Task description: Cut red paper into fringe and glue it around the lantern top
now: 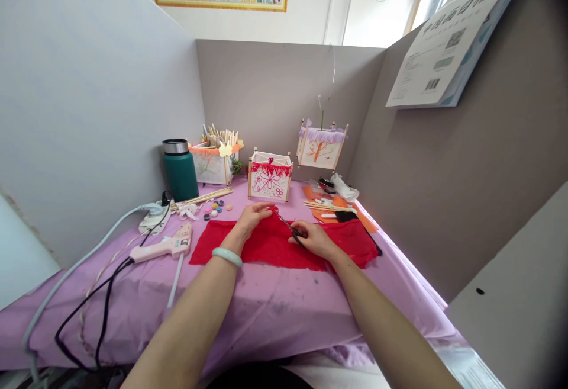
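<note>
While a strip of red cloth is spread across the lilac-covered tabletop, both hands are held over it; its middle is taken here as the centre of the dial. At ten o'clock, the left hand is nearly closed, with a bit of red material pinched at its fingertips. On that wrist a pale green bangle is worn. At three o'clock, the right hand is curled around the dark handles of the scissors, whose blades are pointed toward ten o'clock, at the pinched material. Because the blades are small and partly lost against the red, whether they are parted cannot be told.

Just before twelve, a white box with red fringe is stood upright, its front marked with a red flower drawing. At one o'clock, a purple-fringed box is seen, with an orange tree drawn on it. Toward ten o'clock, a green bottle is placed beside an orange-trimmed box in which wooden sticks are held. At nine o'clock, a pale pink glue gun is laid on its side.
</note>
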Available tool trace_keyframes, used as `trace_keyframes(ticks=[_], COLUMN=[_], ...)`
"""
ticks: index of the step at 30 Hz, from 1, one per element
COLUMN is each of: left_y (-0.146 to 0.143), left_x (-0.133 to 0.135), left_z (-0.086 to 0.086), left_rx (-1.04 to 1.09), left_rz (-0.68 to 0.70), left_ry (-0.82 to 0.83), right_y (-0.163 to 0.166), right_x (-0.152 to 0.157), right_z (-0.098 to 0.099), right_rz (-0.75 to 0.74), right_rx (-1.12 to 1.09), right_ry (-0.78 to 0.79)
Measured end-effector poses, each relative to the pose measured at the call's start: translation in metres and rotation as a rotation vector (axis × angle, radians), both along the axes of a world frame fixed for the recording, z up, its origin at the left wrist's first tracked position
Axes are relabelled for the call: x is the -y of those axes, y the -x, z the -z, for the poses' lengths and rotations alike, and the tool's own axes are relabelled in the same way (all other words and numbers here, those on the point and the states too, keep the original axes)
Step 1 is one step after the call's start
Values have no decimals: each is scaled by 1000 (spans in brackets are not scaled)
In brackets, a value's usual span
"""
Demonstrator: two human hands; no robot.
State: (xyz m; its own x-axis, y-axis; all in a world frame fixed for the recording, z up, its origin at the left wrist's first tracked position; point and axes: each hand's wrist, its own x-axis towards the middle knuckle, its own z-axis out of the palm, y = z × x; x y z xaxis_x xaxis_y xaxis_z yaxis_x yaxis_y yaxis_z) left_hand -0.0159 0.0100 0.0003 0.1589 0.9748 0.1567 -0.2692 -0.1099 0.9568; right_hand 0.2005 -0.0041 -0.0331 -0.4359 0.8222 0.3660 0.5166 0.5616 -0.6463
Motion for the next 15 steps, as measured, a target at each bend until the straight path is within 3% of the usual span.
trace_keyframes(ticks=[15], left_y=[-1], left_x=[2], left_z=[-1], left_rx=[5], left_rz=[8], left_ry=[35], right_y=[0], right_x=[0], right_z=[1], right_rz=[9], right_rx=[13], right_ry=[1])
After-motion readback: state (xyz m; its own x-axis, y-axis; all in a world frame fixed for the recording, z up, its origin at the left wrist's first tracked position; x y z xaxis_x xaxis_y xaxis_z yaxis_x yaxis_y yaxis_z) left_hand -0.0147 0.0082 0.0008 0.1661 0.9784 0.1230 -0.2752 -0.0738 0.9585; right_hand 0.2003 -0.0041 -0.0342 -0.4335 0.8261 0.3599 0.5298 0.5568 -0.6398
